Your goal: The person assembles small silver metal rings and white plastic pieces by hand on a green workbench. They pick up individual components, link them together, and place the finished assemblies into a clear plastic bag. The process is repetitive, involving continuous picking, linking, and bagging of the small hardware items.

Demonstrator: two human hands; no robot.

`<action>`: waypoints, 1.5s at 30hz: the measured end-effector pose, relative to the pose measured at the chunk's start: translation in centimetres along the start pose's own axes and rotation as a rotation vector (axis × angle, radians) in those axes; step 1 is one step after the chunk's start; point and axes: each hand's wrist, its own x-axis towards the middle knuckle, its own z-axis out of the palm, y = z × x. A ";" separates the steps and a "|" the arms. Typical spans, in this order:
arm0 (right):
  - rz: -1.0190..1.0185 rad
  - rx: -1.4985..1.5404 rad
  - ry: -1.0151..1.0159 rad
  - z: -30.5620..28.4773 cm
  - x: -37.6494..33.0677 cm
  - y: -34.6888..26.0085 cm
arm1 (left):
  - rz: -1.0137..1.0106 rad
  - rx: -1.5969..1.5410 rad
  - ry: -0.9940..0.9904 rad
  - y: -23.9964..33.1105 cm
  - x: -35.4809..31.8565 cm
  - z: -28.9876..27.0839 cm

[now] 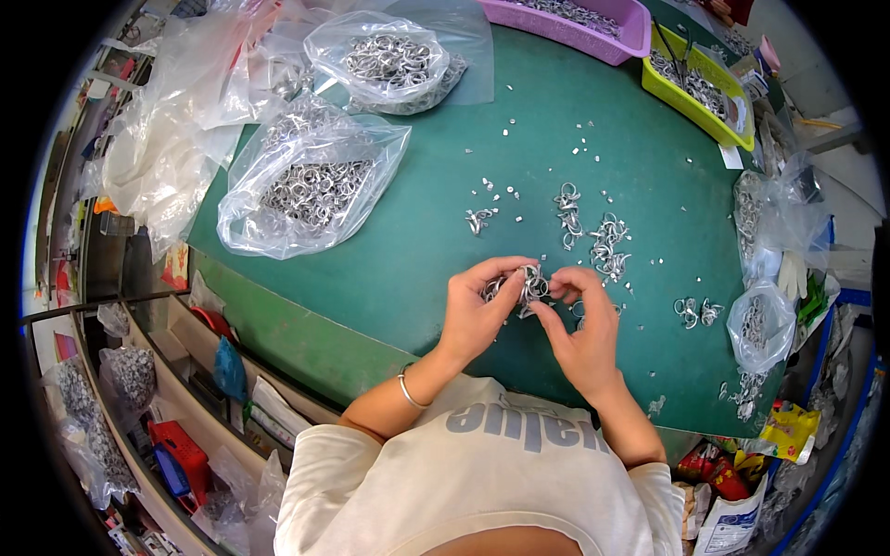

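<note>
Above the near part of a green work table [422, 213], my left hand [468, 310] holds a bunch of small silvery metal rings [530, 281] between thumb and fingers. My right hand [589, 338] meets the bunch from the other side, its thumb and fingertips closed on rings at the edge. Fingers partly hide which ring each tip touches. Just beyond lie two loose piles of similar rings, one pile [609, 246] close to my right fingers and another pile [568, 213] farther off. A smaller cluster [478, 221] of metal pieces lies farther left, with tiny silvery bits [491, 188] scattered around it.
Open clear bags of rings [320, 193] stand at left and far left. A purple tray [632, 42] and a yellow-green tray [737, 136] hold metal parts at the back right. Another ring bag [762, 326] sits at the right edge. Shelving [199, 403] lines the left.
</note>
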 end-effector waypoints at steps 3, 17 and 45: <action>-0.273 -0.185 -0.049 -0.2 0.3 0.7 | -0.026 -0.023 -0.026 0.3 0.1 -0.2; -0.413 -0.157 0.160 0.7 -0.3 2.2 | 0.053 0.059 -0.081 0.7 -0.2 -0.1; -0.218 0.038 0.130 0.8 -0.3 2.2 | 0.297 0.259 -0.004 0.1 -0.1 0.3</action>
